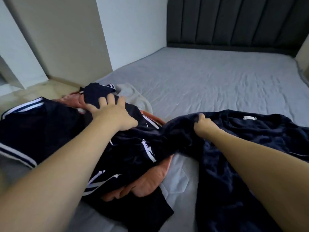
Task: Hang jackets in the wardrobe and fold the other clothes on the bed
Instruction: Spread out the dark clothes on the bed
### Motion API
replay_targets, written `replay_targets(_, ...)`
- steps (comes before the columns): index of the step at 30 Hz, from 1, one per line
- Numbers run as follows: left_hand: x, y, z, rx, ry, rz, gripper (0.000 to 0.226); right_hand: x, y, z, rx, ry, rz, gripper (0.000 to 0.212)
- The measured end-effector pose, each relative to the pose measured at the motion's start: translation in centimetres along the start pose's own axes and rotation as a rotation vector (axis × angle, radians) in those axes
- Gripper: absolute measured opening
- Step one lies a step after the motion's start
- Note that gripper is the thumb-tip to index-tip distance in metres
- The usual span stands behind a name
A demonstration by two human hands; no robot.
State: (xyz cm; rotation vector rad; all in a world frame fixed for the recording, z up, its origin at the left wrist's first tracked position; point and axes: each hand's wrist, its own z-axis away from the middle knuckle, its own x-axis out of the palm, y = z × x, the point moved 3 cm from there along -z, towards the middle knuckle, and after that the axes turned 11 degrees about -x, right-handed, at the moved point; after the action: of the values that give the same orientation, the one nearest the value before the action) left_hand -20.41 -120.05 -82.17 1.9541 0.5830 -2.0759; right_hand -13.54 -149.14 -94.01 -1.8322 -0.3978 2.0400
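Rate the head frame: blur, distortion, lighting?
Head view: the left hand and striped jacket are smeared by motion blur; the right hand on the dark fleece is soft too. Wide-angle bending curves the headboard and walls. Lighting is even and dim, no glare, soft shadows on the sheet.

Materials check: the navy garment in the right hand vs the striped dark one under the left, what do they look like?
Navy garment: looks like fleece or plush, matte and fuzzy, with soft thick folds; the right hand bunches it. Striped dark garment: looks like a smooth synthetic tracksuit knit with a slight sheen and flat white stripes; the left hand lies spread on it. Both are guesses from surface look.
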Motion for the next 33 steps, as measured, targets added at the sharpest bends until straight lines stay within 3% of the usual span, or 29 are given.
replay_targets(4,6.1,-3.0,-2.2,-0.289,-0.112,0.435,0.089,2.1,-2.9,-3.3,-0.179,-0.084,0.131,0.068)
replay_targets(9,7.1,-5.9,-3.4,-0.370,-0.054,0.509,0.084,4.4,-4.9,-6.3,-0.306,-0.247,0.414,0.030)
replay_targets(11,6.7,-7.1,-3.2,-0.297,-0.169,0.528,0.087,3.6,-4.8,-7.2,-0.255,-0.165,0.401,0.035)
replay_targets(13,6.0,-7.4,-1.9,-0.173,-0.468,0.613,0.090,2.2,-4.5,-8.1,-0.174,0.027,0.330,0.038)
replay_targets(15,5.3,-6.8,-0.8,0.038,-0.627,0.499,0.072,1.7,-4.3,-8.5,-0.051,0.175,0.231,0.041)
replay_targets(17,4.8,-5.6,-0.5,0.239,-0.547,0.232,0.043,2.2,-4.8,-7.9,0.006,0.279,0.192,0.043)
replay_targets(19,3.8,-4.1,-0.7,0.369,-0.361,0.121,0.014,3.3,-5.4,-6.7,-0.112,0.329,0.225,0.046)
replay_targets(20,3.4,-4.0,-1.2,0.387,-0.302,0.200,0.009,3.8,-5.7,-5.9,-0.202,0.342,0.227,0.048)
replay_targets(22,2.2,-5.1,-3.4,0.241,-0.298,0.648,0.015,4.4,-6.1,-4.2,-0.365,0.386,0.195,0.056)
replay_targets(25,1.5,-8.8,-6.2,-0.240,-0.262,1.553,0.013,5.1,-6.1,-2.0,-0.567,0.298,0.110,0.071)
replay_targets(26,1.9,-9.3,-6.0,-0.277,-0.223,1.652,0.010,5.4,-5.7,-1.7,-0.598,0.235,0.094,0.075)
replay_targets(27,2.3,-9.0,-5.5,-0.190,-0.220,1.664,0.021,5.6,-5.2,-1.5,-0.599,0.186,0.086,0.076)
replay_targets(29,3.9,-7.1,-3.2,0.139,-0.376,1.370,0.055,5.5,-4.4,-1.6,-0.559,0.139,0.040,0.077)
replay_targets(30,5.1,-5.8,-1.6,0.297,-0.461,1.022,0.073,5.4,-4.3,-1.7,-0.546,0.118,-0.001,0.080)
replay_targets(31,7.0,-4.9,-0.4,0.416,-0.448,0.628,0.086,5.3,-4.4,-1.7,-0.546,0.077,-0.036,0.083)
replay_targets(32,8.4,-4.2,0.3,0.489,-0.320,0.289,0.083,5.3,-4.5,-1.7,-0.551,0.015,-0.059,0.086)
replay_targets(33,8.6,-3.4,0.6,0.537,-0.152,0.129,0.065,5.4,-4.6,-1.7,-0.552,-0.067,-0.063,0.091)
